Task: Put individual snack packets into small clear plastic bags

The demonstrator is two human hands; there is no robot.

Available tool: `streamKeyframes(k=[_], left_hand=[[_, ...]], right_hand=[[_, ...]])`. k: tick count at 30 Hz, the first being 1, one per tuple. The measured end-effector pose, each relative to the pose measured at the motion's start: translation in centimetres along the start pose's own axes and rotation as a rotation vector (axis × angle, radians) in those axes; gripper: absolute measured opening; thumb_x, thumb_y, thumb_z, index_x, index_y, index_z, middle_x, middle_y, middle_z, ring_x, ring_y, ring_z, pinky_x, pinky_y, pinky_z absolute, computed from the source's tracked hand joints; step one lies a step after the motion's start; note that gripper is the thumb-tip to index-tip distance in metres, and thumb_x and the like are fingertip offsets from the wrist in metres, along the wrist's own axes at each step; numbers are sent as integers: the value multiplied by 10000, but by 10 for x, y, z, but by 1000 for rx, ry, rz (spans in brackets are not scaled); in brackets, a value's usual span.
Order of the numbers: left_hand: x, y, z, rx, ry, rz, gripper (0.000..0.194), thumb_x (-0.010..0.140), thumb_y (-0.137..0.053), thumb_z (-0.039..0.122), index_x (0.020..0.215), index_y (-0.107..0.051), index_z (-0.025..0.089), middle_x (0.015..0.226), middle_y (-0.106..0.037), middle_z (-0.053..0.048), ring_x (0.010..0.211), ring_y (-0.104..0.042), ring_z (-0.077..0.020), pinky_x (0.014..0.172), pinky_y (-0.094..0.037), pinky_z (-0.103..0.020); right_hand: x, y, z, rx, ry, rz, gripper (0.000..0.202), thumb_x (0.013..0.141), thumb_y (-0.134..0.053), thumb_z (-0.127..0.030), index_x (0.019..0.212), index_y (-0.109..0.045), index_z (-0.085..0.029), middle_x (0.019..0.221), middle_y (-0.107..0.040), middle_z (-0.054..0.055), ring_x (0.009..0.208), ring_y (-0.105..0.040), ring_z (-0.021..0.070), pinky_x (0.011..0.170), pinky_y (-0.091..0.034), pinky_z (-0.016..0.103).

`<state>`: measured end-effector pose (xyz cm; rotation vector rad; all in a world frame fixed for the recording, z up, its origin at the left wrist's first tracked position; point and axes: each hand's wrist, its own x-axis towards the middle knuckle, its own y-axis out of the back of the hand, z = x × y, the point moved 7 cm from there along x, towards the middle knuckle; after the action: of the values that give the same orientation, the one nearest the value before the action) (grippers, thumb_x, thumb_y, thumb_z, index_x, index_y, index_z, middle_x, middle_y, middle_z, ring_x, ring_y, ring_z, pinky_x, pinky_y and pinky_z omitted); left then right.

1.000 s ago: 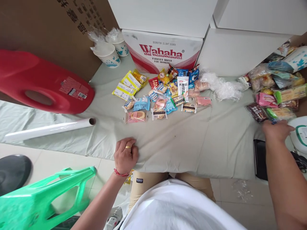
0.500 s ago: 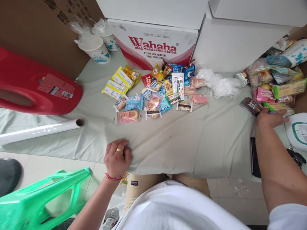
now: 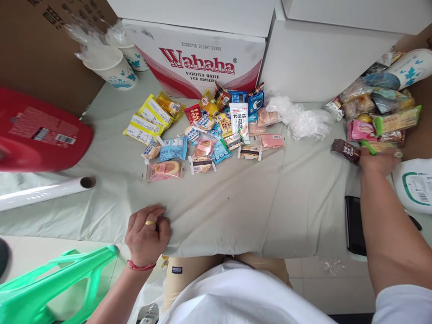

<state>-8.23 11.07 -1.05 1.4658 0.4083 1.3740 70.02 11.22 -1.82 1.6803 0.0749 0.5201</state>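
Note:
My left hand [image 3: 146,234] rests on the cloth near the table's front edge, its fingers curled in a loose fist with nothing visible in them. Over at the right, my right hand [image 3: 376,163] is closed on a green-edged snack packet [image 3: 384,149]; its fingertips are mostly hidden. Just left of that hand lies a dark brown cocoa snack packet [image 3: 344,150]. Behind it is a heap of wrapped snacks, with a pink packet [image 3: 362,130] and another green-edged packet [image 3: 398,121]. Several small wrapped snacks [image 3: 202,146] lie spread across the middle of the table.
Crumpled clear plastic [image 3: 308,119] lies between the snack groups. White boxes, one a Wahaha carton [image 3: 205,58], stand behind. Paper cups [image 3: 113,69], a red jug [image 3: 43,130] and a white roll [image 3: 47,192] are at left. A white bottle [image 3: 413,186] and black phone-like object [image 3: 354,225] are right.
The view has shifted slightly, so most things sit further left. The green-edged packet now shows raised in my right hand's grip. My left hand keeps its place on the cloth.

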Motion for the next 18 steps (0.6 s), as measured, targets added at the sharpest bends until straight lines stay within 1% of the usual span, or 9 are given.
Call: streamKeyframes(k=[1, 2, 4, 6, 10, 12, 15, 16, 18], left_hand=[[0, 0, 0, 5, -5, 4, 188, 823, -606, 95, 962, -668, 206, 979, -753, -93, 912, -693, -270, 867, -557, -415], [0, 0, 0, 11, -10, 7, 187, 821, -610, 93, 959, -669, 204, 974, -755, -94, 904, -693, -268, 863, -555, -410], [1, 0, 1, 23, -21, 9, 184, 817, -616, 90, 953, -671, 202, 967, -756, -98, 891, -691, -267, 856, -552, -404], [1, 0, 1, 33, -25, 10, 186, 814, -619, 88, 950, -672, 202, 962, -755, -101, 883, -687, -270, 850, -547, -404], [2, 0, 2, 40, -35, 12, 186, 810, -623, 86, 945, -670, 205, 956, -751, -99, 872, -683, -272, 836, -546, -404], [2, 0, 3, 40, -36, 11, 180, 813, -622, 85, 943, -668, 201, 959, -751, -104, 880, -683, -275, 836, -548, -406], [3, -1, 3, 31, -32, 12, 175, 818, -618, 81, 944, -667, 194, 959, -751, -107, 894, -684, -276, 843, -551, -408], [3, -1, 3, 25, -28, 13, 176, 820, -616, 80, 944, -668, 193, 958, -750, -105, 897, -686, -273, 845, -551, -407], [4, 1, 3, -6, -22, 17, 172, 824, -614, 80, 938, -673, 195, 953, -749, -96, 900, -690, -264, 849, -553, -400]], right_hand=[[-3, 0, 3, 27, -115, -33, 737, 950, -583, -521, 1445, -511, 21, 1203, -490, 330, 961, -524, 327, 781, -393, 474], [-5, 0, 3, 64, -178, -53, 719, 914, -643, -526, 1437, -544, -42, 1239, -489, 307, 998, -526, 329, 823, -401, 468], [-3, 1, -3, 120, -169, -43, 696, 852, -733, -492, 1408, -579, -103, 1263, -493, 272, 1037, -523, 326, 882, -410, 452], [4, 1, -8, 137, -131, -34, 704, 811, -790, -430, 1406, -578, -119, 1270, -496, 256, 1054, -517, 321, 916, -411, 441], [21, -4, -14, 140, -113, -43, 725, 723, -881, -315, 1367, -597, -137, 1258, -510, 242, 988, -516, 288, 895, -398, 433], [28, -7, -17, 153, -122, -28, 722, 710, -904, -373, 1329, -619, -134, 1249, -514, 251, 918, -514, 270, 861, -384, 446], [39, -15, -16, 160, -143, -18, 742, 806, -792, -596, 1333, -633, -99, 1237, -521, 305, 843, -519, 271, 785, -365, 480], [43, -18, -14, 142, -117, -6, 766, 839, -731, -646, 1352, -630, -86, 1215, -534, 320, 833, -526, 283, 751, -360, 488], [50, -16, -14, 85, 68, 117, 804, 864, -674, -681, 1357, -633, -48, 1122, -575, 336, 820, -546, 316, 674, -348, 491]])
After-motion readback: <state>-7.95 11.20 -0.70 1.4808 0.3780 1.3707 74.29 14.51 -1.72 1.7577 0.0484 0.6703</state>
